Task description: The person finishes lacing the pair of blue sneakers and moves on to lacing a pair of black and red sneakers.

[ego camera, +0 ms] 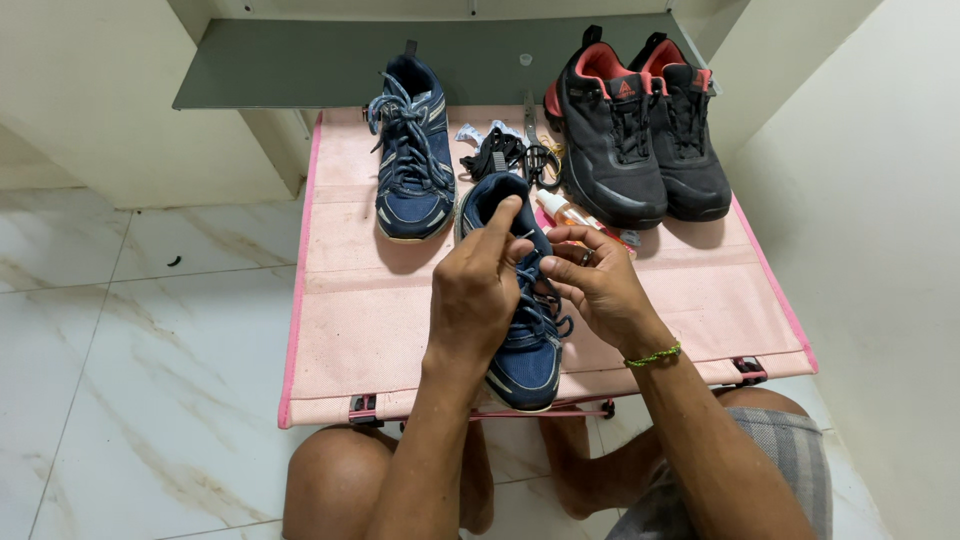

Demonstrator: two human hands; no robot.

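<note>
A navy blue sneaker with grey laces lies on the pink mat, toe toward me. My left hand rests on the shoe's upper and pinches a lace near the tongue. My right hand, with a ring and a green wrist band, holds the laces from the right side. The matching navy sneaker lies at the back left of the mat, its laces loose.
A pair of black and coral shoes stands at the back right. Black laces and scissors and a small orange bottle lie between the shoes. White marble floor surrounds the mat; walls stand close on the right and back. My knees sit below the mat.
</note>
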